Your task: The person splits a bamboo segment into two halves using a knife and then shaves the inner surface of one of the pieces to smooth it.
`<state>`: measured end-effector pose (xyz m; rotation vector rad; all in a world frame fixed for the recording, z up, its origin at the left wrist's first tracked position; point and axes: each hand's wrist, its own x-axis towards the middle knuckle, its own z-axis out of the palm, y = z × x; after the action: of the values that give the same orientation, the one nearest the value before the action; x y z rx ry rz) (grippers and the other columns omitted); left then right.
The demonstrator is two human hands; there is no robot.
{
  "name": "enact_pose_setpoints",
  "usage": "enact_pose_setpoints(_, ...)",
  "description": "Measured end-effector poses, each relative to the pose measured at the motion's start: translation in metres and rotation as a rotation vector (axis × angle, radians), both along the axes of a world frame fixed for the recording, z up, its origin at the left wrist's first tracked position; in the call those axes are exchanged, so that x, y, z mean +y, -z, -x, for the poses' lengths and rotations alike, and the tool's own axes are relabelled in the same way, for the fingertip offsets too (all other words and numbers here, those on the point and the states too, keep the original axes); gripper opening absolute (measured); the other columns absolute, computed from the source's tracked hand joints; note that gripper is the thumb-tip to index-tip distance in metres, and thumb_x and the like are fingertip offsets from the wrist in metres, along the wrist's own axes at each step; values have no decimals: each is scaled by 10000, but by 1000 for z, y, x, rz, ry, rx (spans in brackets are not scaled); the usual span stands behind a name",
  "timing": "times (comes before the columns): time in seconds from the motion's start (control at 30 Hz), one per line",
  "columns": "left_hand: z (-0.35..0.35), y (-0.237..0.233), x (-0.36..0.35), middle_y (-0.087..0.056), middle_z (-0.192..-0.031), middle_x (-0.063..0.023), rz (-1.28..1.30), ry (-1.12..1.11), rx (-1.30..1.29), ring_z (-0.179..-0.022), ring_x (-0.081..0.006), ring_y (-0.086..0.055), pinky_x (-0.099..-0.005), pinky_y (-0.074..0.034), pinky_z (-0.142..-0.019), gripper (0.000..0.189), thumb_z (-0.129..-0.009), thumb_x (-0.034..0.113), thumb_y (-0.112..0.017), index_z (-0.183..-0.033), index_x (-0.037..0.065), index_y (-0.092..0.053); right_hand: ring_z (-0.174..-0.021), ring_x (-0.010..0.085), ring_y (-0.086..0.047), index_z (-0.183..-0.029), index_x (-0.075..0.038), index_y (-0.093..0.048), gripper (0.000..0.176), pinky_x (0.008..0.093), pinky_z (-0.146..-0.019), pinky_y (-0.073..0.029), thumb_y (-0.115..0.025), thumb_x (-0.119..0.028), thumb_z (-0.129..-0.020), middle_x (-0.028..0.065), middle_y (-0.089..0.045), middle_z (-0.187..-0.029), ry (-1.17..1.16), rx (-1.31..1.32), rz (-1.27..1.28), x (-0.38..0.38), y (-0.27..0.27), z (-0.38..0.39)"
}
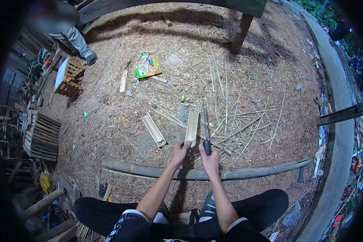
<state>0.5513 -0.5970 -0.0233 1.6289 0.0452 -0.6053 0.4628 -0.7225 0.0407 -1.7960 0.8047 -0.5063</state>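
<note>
"Bamboo, pale, split into a trough: one piece [192, 126], near end in the left hand [181, 153]. State of that grip?"

"Closed on the end, thumb visible on top, some fingers hidden. The piece points away from the person, just beyond the knuckles. My reading: an end hold leaves most of its length uncovered."

"Right hand [209, 159]?"

"Wrapped round the black handle [207, 148] of a long, thin-bladed knife [206, 126]. Blade extends away from the grip, roughly alongside the bamboo, to its right. Presumably held by the handle so both hands are behind the edge. Which way the edge faces, I cannot tell."

"Gap between the hands?"

"Small; side by side, not touching."

"Where is the other trough [153, 129]?"

"On the ground, left of the left grip and slightly beyond it, slanting, within easy reach, I judge."

"And the thin strips [246, 126]?"

"Loose and crisscrossed, beyond and right of the right grip. They look dropped rather than arranged."

"Thick pole [246, 173]?"

"Crosswise on the ground, nearer the person than both grips, the forearms passing over it."
</note>
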Motion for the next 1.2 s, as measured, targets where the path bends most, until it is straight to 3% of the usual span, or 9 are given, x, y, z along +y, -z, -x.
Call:
enact_pose_setpoints(0.07, 21, -57, 13, -642, -744, -6, 112, 37, 217, -592, -62, -539, -229, -409, -506, 311, -969, 286, -691, -1141, 28, -673, -587, 148, -554, -854, 1, -658, 443, 333, -558, -430, -734, -432, -912, 63, -588, -639, -28, 92, -133, 0, -24, -5)
enact_pose_setpoints(0.1, 27, -69, 28, -653, -832, -12, 130, 115, 253, -666, -69, -565, -236, -443, -563, 305, -961, 248, -705, -1168, 30, -652, -653, 207, -628, -903, 24, -676, 470, 382, -630, -482, -752, -440, -889, 137, -655, -688, -62, 197, -262, 1, -34, -7)
enact_pose_setpoints(0.23, 48, -122, 61, -662, -1037, -47, 132, 176, 110, -848, -97, -611, -275, -501, -718, 387, -938, 245, -735, -1231, 23, -613, -666, 120, -598, -893, 19, -677, 351, 310, -637, -494, -835, -289, -835, 48, -666, -738, -31, -172, -431, 27, -47, -18)
enact_pose_setpoints(0.5, 31, -206, 91, -664, -1207, -110, 45, 438, -139, -1049, -161, -650, -328, -529, -891, 551, -915, 223, -761, -1357, -10, -527, -723, 90, -576, -989, 7, -668, 316, 284, -668, -491, -833, -203, -822, 4, -652, -829, -235, -283, -240, 46, -118, -7)
enact_pose_setpoints(0.57, 29, -198, 86, -650, -1241, -111, 132, 423, 11, -1073, -164, -645, -332, -528, -929, 613, -896, 184, -777, -1403, -8, -491, -795, 100, -648, -1032, 11, -676, 314, 276, -732, -534, -834, -172, -833, 45, -711, -924, -324, -195, -150, 46, -132, 1)
enact_pose_setpoints(0.63, 33, -197, 79, -638, -1268, -111, 339, 301, -232, -1114, -172, -632, -333, -520, -965, 649, -879, 145, -790, -1424, -8, -474, -796, 100, -648, -1037, 10, -675, 307, 274, -731, -534, -829, -161, -834, 46, -710, -931, -320, -166, -163, 52, -144, 11)
enact_pose_setpoints(0.83, 30, -173, 103, -614, -1324, -125, 324, 380, -127, -1184, -181, -598, -339, -494, -1020, 558, -924, 41, -708, -1421, -27, -466, -821, 104, -648, -1058, 17, -677, 329, 277, -755, -528, -832, -133, -809, 49, -707, -935, -287, -204, -271, 68, -133, 16)
enact_pose_setpoints(1.07, 49, -168, 117, -707, -1020, -79, 106, 343, -264, -883, -112, -672, -286, -561, -759, 378, -922, 65, -696, -1280, 22, -581, -824, 90, -637, -1052, 8, -667, 295, 264, -759, -516, -822, -99, -825, 33, -696, -952, -179, -124, -375, 67, -125, 20)
enact_pose_setpoints(1.2, 49, -165, 123, -714, -1033, -102, 129, 316, -159, -909, -128, -680, -298, -565, -791, 369, -913, 60, -700, -1259, 3, -588, -834, 90, -632, -1102, 10, -640, 373, 264, -762, -514, -836, -74, -797, 26, -685, -953, -151, -197, -384, 67, -124, 18)
